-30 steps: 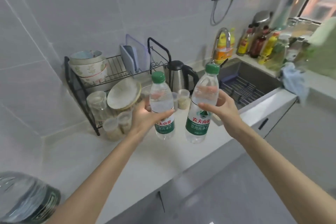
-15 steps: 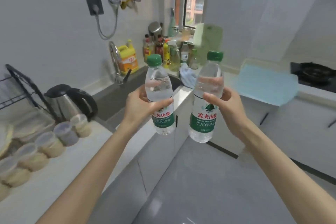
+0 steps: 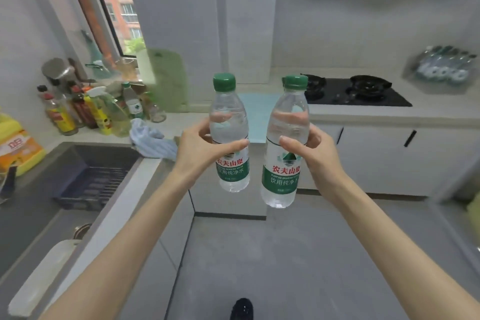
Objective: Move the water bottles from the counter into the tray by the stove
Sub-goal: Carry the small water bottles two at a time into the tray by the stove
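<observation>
My left hand (image 3: 200, 149) grips a clear water bottle (image 3: 230, 163) with a green cap and green label, held upright in the air. My right hand (image 3: 315, 153) grips a second, matching bottle (image 3: 283, 176), also upright. Both bottles hang above the grey floor in front of the counter corner. Behind them a black gas stove (image 3: 355, 93) sits on the far counter. At the far right a blurred tray (image 3: 441, 67) holds several bottles lying side by side. A light blue mat (image 3: 255, 112) lies on the counter left of the stove.
A sink (image 3: 65, 184) with a dark rack is at the left, a blue cloth (image 3: 150, 139) on its corner. Sauce bottles (image 3: 85, 109) and a green cutting board (image 3: 166, 80) crowd the window corner. White cabinets (image 3: 389, 158) run under the stove counter.
The view has swung right from the dish rack and kettle, past the sink, to the stove counter. Both hands kept their bottles upright in front of me throughout.
</observation>
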Available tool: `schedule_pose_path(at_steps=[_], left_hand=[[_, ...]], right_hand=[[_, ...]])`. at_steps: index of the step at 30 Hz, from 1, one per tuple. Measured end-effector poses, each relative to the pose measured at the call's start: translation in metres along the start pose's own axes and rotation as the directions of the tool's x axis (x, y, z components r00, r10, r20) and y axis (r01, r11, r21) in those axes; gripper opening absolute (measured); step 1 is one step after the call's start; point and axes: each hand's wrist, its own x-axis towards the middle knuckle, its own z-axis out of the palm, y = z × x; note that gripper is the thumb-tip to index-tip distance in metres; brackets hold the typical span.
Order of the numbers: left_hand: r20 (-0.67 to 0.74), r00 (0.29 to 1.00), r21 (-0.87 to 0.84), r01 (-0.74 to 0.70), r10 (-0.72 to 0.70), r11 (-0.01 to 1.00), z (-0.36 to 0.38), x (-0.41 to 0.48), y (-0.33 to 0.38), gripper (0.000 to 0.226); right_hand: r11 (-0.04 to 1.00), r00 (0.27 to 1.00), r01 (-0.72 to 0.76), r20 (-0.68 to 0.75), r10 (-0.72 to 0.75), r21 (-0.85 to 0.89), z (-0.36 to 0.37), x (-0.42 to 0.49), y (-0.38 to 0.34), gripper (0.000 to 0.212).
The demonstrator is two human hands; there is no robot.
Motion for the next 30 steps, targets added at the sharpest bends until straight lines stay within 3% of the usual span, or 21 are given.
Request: schedule_pose_path(at_steps=[10,13,17,30], left_hand=[[0.256,0.964,-0.054,-0.055,0.067,0.997,0.133,0.15,-0.018,0.058],[0.344,0.933,-0.081,-0.081,0.104,0.993,0.175,0.195,-0.016,0.058],[0.453,0.878,-0.134,-0.105,0.155,0.985,0.233,0.254,-0.01,0.059],[0.527,0.818,-0.2,-0.145,0.231,0.969,0.402,0.366,-0.001,0.045]], right_hand=[[0.991,0.963,-0.03,-0.269,-0.006,-0.129,-0.114,0.077,0.019,0.053],[0.987,0.94,-0.027,-0.339,-0.028,-0.158,-0.146,0.105,0.021,0.059],[0.981,0.89,-0.036,-0.452,-0.055,-0.189,-0.192,0.143,0.021,0.044],[0.98,0.756,-0.038,-0.647,-0.1,-0.196,-0.342,0.217,0.046,0.032]])
